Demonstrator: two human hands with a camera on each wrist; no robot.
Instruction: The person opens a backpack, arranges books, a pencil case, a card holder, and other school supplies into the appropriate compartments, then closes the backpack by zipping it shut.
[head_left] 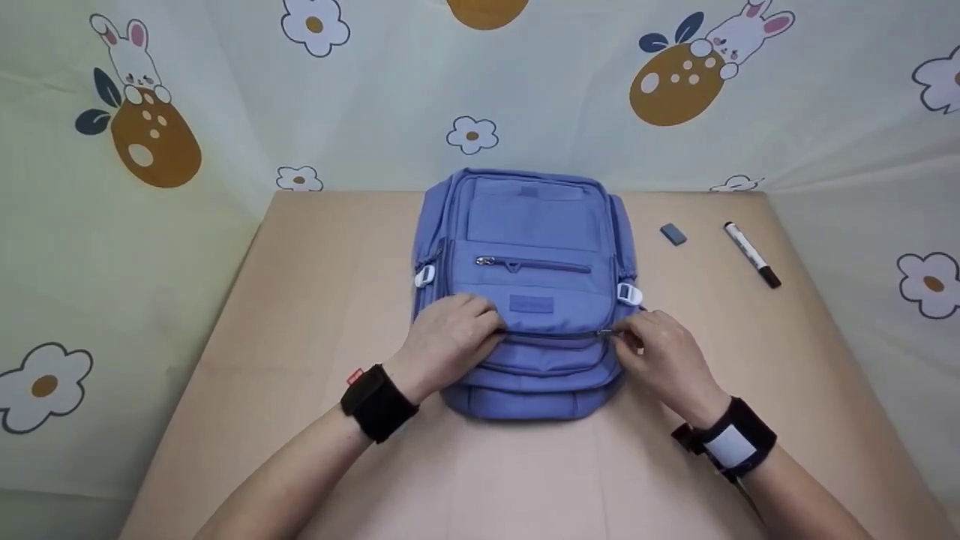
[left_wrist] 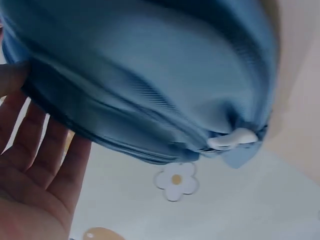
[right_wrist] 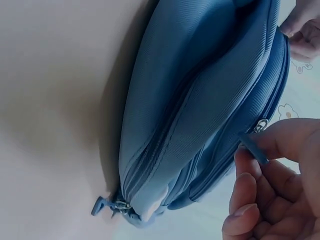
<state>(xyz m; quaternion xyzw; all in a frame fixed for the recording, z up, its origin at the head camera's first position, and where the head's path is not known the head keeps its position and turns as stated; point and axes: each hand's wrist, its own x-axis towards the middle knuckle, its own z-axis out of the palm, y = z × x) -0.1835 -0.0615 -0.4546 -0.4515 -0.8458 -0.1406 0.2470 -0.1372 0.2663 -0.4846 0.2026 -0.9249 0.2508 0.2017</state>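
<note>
A blue backpack (head_left: 536,217) lies on the table with its top away from me. My left hand (head_left: 454,334) pinches the front pocket's edge near its zipper, the thumb on one side and the fingers on the other in the left wrist view. At the right end of that zipper my right hand (head_left: 664,364) holds the zipper pull (right_wrist: 253,148) between thumb and index finger. The metal slider (right_wrist: 261,125) shows just beside those fingertips. Part of the zipper behind my left hand is hidden in the head view.
To the right of the backpack lie a small grey-blue block (head_left: 673,234), perhaps an eraser, and a white marker (head_left: 752,255) with black ends. The tan table (head_left: 330,262) meets a printed cloth backdrop (head_left: 390,97) at the back and sides. White buckles (head_left: 628,293) sit on the backpack's sides.
</note>
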